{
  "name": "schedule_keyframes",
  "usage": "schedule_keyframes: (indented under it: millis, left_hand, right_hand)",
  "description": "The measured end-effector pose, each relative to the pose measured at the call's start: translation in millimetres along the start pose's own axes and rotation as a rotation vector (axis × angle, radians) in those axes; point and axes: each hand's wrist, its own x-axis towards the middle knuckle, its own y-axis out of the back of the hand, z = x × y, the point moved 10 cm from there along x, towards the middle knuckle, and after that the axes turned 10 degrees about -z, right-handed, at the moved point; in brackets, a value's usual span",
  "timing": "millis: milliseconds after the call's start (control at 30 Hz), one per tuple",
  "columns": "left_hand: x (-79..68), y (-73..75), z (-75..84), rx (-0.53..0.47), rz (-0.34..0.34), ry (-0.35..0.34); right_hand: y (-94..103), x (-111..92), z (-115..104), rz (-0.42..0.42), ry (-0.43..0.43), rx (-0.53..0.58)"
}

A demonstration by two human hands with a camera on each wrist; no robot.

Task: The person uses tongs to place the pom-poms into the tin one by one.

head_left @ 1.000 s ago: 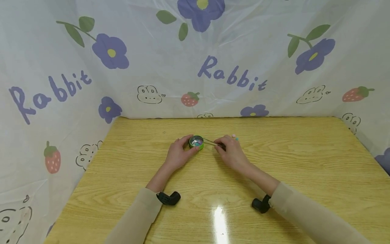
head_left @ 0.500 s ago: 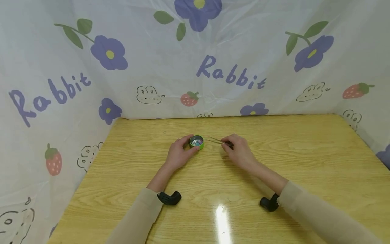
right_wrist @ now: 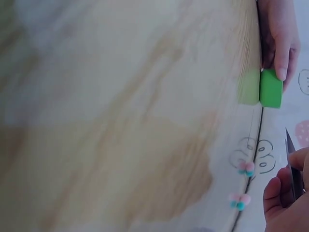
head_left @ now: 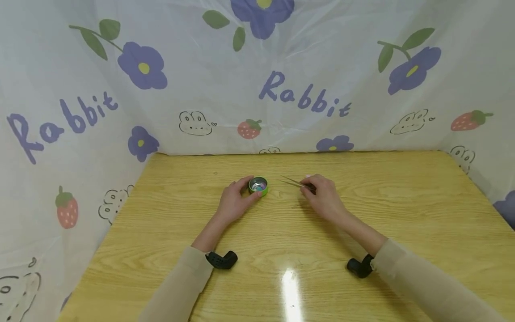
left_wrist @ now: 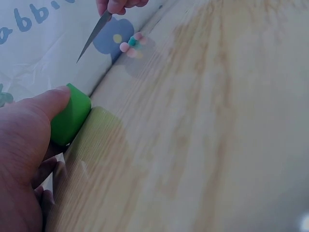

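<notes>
Where your left hand point(head_left: 234, 202) curls round the green tin point(head_left: 264, 192), thumb on its near side and fingers on its far side, the tin stands upright on the table point(head_left: 257, 232), toward the far edge. Small balls point(head_left: 259, 188) lie inside; loose balls point(left_wrist: 132, 42) rest just past your right hand point(head_left: 324, 197), mostly hidden from the head view. That hand pinches the tweezers point(left_wrist: 95, 34), whose points stand apart, short of the tin. By their look, the tin should be light, stiff and smooth, best held by its wall; the tweezers springy, best pinched mid-shank; the balls soft. Your forearms slant inward toward the far edge.
</notes>
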Motion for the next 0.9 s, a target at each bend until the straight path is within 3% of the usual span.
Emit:
schedule_keyframes:
  millis: [367,567,733,900]
  left_hand:
    - [0.1,1.3,0.0,0.0,0.005,-0.004]
    - [-0.2,1.6,0.3,0.008,0.014,-0.004]
    - [-0.3,1.2,-0.1,0.008,0.014,0.001]
    - [0.2,0.5,0.9,0.008,0.013,-0.007]
  right_hand:
    - [21.9,-6,20,0.031,-0.041,-0.017]
    - [42.4,-8,40,0.053,-0.132,-0.01]
    - [48.5,-10,54,0.007,-0.225,-0.003]
    - [47.3,-12,59,-0.027,-0.238,-0.019]
